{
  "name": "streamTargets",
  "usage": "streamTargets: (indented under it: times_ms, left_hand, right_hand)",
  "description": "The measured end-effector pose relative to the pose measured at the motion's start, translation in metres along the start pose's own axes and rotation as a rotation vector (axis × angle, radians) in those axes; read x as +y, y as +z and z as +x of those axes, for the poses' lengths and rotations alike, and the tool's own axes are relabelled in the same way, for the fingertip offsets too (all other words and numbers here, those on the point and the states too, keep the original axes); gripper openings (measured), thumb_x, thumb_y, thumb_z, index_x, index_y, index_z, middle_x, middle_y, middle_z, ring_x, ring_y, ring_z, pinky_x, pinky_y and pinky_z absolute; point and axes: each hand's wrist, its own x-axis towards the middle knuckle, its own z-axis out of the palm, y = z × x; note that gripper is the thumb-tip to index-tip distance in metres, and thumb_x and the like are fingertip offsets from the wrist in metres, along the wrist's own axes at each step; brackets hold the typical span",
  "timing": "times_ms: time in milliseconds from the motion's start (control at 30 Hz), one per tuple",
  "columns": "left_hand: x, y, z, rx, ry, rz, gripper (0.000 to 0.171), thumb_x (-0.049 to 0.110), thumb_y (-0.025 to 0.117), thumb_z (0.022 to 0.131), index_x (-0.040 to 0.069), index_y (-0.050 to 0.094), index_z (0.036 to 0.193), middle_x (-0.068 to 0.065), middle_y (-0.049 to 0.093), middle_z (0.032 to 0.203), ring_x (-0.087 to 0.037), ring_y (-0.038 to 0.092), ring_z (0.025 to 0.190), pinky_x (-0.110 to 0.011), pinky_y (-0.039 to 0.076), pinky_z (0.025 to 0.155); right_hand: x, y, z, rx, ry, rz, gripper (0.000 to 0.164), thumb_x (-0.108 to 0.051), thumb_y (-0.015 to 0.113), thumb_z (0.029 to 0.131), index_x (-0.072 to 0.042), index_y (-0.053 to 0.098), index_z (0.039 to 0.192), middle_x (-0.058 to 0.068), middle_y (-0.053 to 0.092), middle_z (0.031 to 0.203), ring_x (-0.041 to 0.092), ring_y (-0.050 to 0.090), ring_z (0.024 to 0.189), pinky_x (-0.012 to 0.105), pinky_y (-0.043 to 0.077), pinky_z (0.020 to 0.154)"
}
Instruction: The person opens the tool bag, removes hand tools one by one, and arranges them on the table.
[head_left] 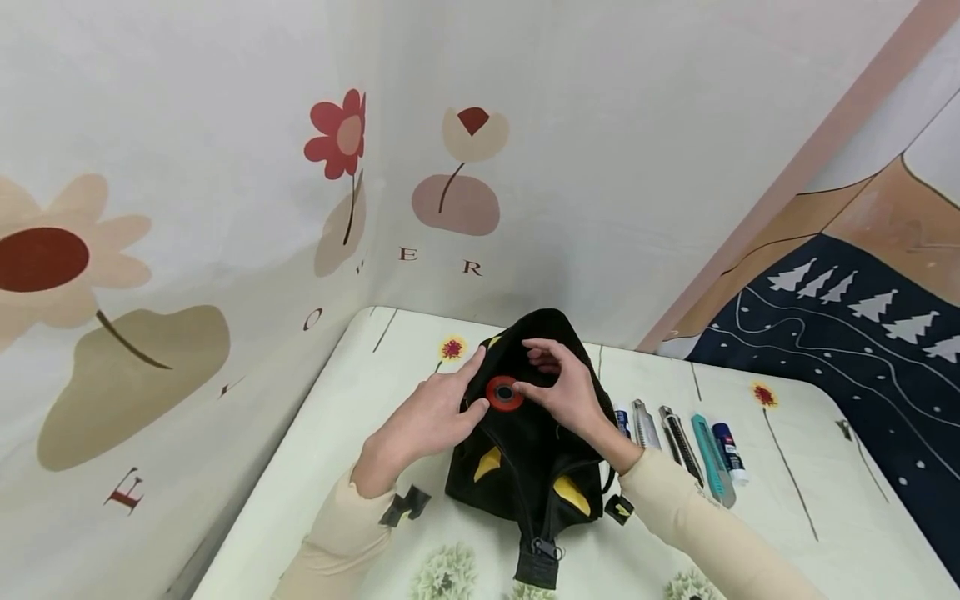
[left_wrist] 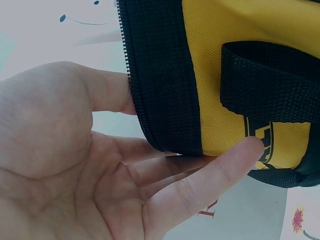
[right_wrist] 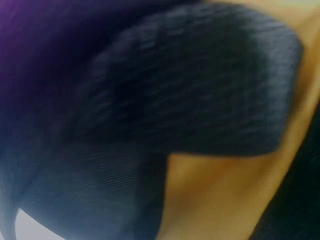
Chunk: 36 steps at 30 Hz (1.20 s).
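A black and yellow tool bag (head_left: pixel 480 487) lies unzipped on the table, its mouth spread wide. My left hand (head_left: pixel 431 421) grips the bag's left rim. In the left wrist view the thumb meets the zip edge (left_wrist: pixel 131 75), and a finger lies along the yellow side below a black webbing loop (left_wrist: pixel 270 85). In the mouth sits a red ring with a dark centre (head_left: pixel 495 403), like a roll of tape. My right hand (head_left: pixel 570 390) reaches over the mouth, thumb tip at the ring, bent fingers apart from it. Bag fabric fills the right wrist view, blurred.
Right of the bag lie a glue stick (head_left: pixel 622 422), a silver utility knife (head_left: pixel 645 423), a dark one (head_left: pixel 679 446), a teal one (head_left: pixel 711 457) and another glue stick (head_left: pixel 730 452). The bag's zip end (head_left: pixel 538 567) points toward me. A printed cloth wall (head_left: pixel 600 208) rises behind the table.
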Motion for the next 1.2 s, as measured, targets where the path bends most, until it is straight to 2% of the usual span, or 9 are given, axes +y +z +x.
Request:
streamTargets:
  times_ms: [333, 667, 1033, 1200]
  left_hand:
    - [-0.003, -0.001, -0.001, -0.003, 0.006, 0.004, 0.076, 0.017, 0.063, 0.111, 0.003, 0.026, 0.176, -0.002, 0.049, 0.063, -0.011, 0.040, 0.048, -0.029, 0.038, 0.055]
    - [-0.003, -0.003, -0.001, -0.013, 0.002, 0.000, 0.076, 0.017, 0.062, 0.112, 0.003, 0.025, 0.176, -0.001, 0.049, 0.062, -0.011, 0.040, 0.048, -0.030, 0.039, 0.056]
    - [-0.004, -0.005, -0.002, -0.019, 0.013, -0.004, 0.076, 0.018, 0.060, 0.112, 0.002, 0.023, 0.177, 0.002, 0.043, 0.058, -0.010, 0.035, 0.046, -0.027, 0.033, 0.053]
    - [-0.005, -0.005, -0.002, -0.020, 0.009, -0.004, 0.076, 0.017, 0.061, 0.112, 0.001, 0.024, 0.176, 0.002, 0.043, 0.058, -0.010, 0.035, 0.047, -0.027, 0.033, 0.054]
  right_hand:
    - [0.024, 0.021, 0.005, -0.083, 0.047, -0.066, 0.065, -0.002, 0.095, 0.085, 0.000, 0.067, 0.144, 0.021, 0.070, 0.129, 0.040, 0.070, 0.118, 0.056, 0.057, 0.103]
    - [0.035, 0.029, 0.007, -0.087, 0.110, -0.082, 0.065, -0.002, 0.097, 0.083, 0.001, 0.068, 0.140, 0.023, 0.071, 0.126, 0.042, 0.071, 0.115, 0.057, 0.057, 0.102]
    - [0.053, 0.044, 0.001, -0.109, 0.039, -0.174, 0.071, -0.009, 0.103, 0.075, 0.001, 0.069, 0.137, 0.019, 0.072, 0.129, 0.035, 0.071, 0.111, 0.054, 0.058, 0.097]
    - [0.056, 0.046, 0.002, -0.127, 0.050, -0.170, 0.073, -0.009, 0.103, 0.075, 0.001, 0.069, 0.138, 0.019, 0.072, 0.134, 0.036, 0.068, 0.117, 0.055, 0.056, 0.101]
